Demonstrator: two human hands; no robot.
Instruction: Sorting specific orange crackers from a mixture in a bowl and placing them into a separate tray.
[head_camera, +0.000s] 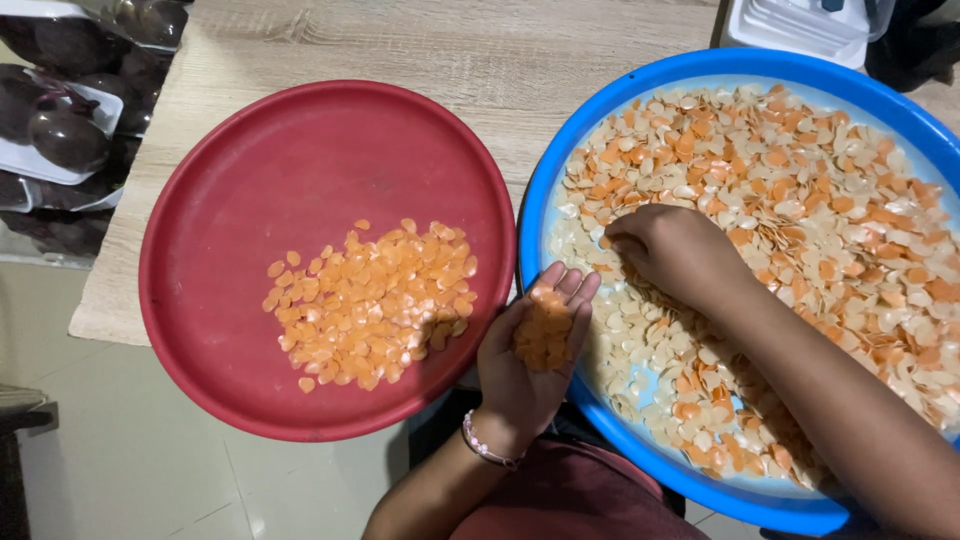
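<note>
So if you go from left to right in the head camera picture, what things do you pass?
Packs of dark round fruit → red tray with orange chips → left hand cupping orange chips → right hand → blue tray of mixed pale and orange chips.

Bright, even indoor light — soft shadows, faint sheen on the red tray (250, 180) — sharp throughout.

Clear plastic packs (70, 120) sit at the top left, with dark round things on white trays (maybe fruit). A white plastic box (800, 25) sits at the top right.
</note>
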